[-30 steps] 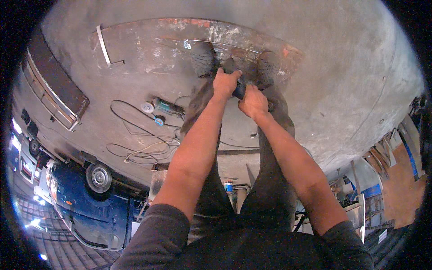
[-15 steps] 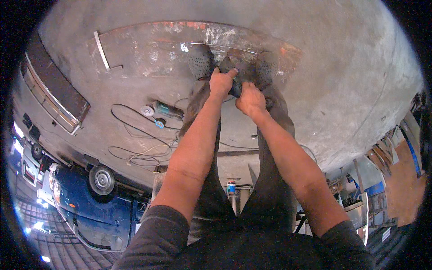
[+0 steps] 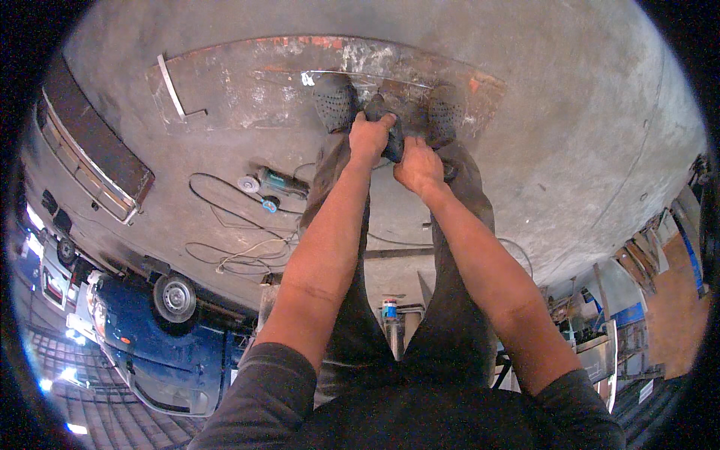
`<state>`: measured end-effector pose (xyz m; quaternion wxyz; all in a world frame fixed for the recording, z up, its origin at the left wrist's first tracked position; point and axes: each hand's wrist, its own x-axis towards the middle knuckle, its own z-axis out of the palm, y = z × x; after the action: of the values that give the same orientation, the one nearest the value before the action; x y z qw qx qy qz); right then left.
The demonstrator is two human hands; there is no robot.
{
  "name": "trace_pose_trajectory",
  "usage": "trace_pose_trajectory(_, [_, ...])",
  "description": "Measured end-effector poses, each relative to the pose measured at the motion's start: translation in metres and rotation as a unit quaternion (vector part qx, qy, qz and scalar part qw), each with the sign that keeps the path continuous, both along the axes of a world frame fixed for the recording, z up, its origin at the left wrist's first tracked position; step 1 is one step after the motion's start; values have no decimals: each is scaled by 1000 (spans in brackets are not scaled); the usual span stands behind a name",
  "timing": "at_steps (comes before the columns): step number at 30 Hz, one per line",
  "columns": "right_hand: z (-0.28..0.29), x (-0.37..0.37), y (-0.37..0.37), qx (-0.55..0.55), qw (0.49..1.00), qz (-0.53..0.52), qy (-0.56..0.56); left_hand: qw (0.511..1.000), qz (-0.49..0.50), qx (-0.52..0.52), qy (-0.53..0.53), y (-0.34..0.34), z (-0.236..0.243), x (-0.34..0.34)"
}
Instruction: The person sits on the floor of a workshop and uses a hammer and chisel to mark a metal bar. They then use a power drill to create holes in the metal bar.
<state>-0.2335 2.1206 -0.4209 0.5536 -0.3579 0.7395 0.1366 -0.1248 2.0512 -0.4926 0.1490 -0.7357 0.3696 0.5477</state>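
Both of my hands grip a dark, elongated power tool [image 3: 394, 140] that looks like an angle grinder; its disc is hidden. My left hand [image 3: 370, 136] closes round the front of its body. Behind it, nearer to me, my right hand [image 3: 418, 163] is wrapped about the rear end. The tool is held low between my shoes, over a long, curved metal plate [image 3: 255, 90] with rusty and reddish patches. My left shoe [image 3: 334, 103] and right shoe [image 3: 445, 112] rest on the plate. A thin, bright line runs along the plate just beyond my shoes.
Left of my legs, another angle grinder [image 3: 281, 182] lies on the floor beside looped cables [image 3: 232, 251]. A thin metal square [image 3: 171, 88] lies on the plate's left end. Farther left are a long metal frame [image 3: 97, 150] and a blue vehicle [image 3: 165, 349]. Boards [image 3: 675, 300] lean at the right.
My hands and the tool keep nearly the same place over the plate. The view has shifted slightly, so the floor objects and vehicle appear a little farther right and lower.
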Motion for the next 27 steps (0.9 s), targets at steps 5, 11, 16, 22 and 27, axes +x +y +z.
trace_pose_trajectory(5, [-1, -1, 0, 2, 1000, -8, -5, 999, 10, -30, 10, 11, -16, 6])
trace_pose_trajectory(11, [-4, -2, -1, 7, 1000, -9, -5, 1000, 3, 5, 20, 3, -12, 3])
trace_pose_trajectory(16, [-5, -3, 1, 4, 1000, -16, -9, 1000, -19, -8, 5, -1, -4, -2])
trace_pose_trajectory(22, [-4, -2, 3, -10, 1000, -3, -4, 1000, -15, 0, -1, -2, -1, -3])
trace_pose_trajectory(27, [-5, -1, 4, -14, 1000, -7, -5, 1000, -17, -3, -9, -4, 1, -5])
